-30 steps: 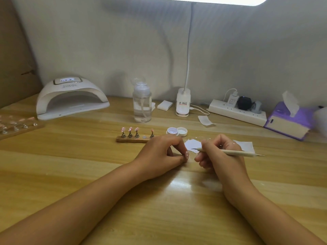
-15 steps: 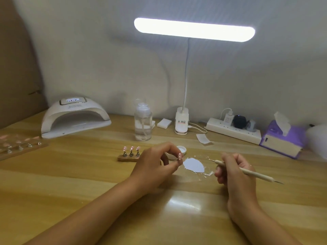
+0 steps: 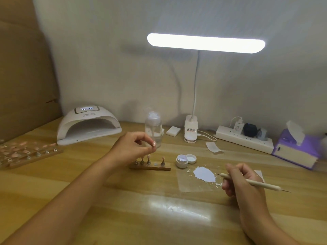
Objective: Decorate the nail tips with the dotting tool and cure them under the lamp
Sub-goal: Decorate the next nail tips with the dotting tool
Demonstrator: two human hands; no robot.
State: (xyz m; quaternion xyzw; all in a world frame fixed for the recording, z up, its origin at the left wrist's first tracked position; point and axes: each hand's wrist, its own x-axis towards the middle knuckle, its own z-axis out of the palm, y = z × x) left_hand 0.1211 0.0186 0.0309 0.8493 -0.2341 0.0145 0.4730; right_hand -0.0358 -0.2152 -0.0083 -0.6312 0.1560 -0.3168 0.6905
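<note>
My left hand is raised over the table and pinches a small pink nail tip between thumb and fingers. Below it stands a wooden holder with several nail tips on metal stands and one free slot. My right hand rests on the table and grips the cream dotting tool, whose fine point lies beside a patch of white gel on a clear sheet. The white curing lamp sits at the back left, its display lit.
An open white gel jar and its lid stand behind the sheet. A clear pump bottle, desk lamp base, power strip and purple tissue box line the back. A second rack of tips lies far left.
My left hand has lifted from the table and moved back over the wooden holder with the nail tip. My right hand drew right with the dotting tool. The camera tilted up.
</note>
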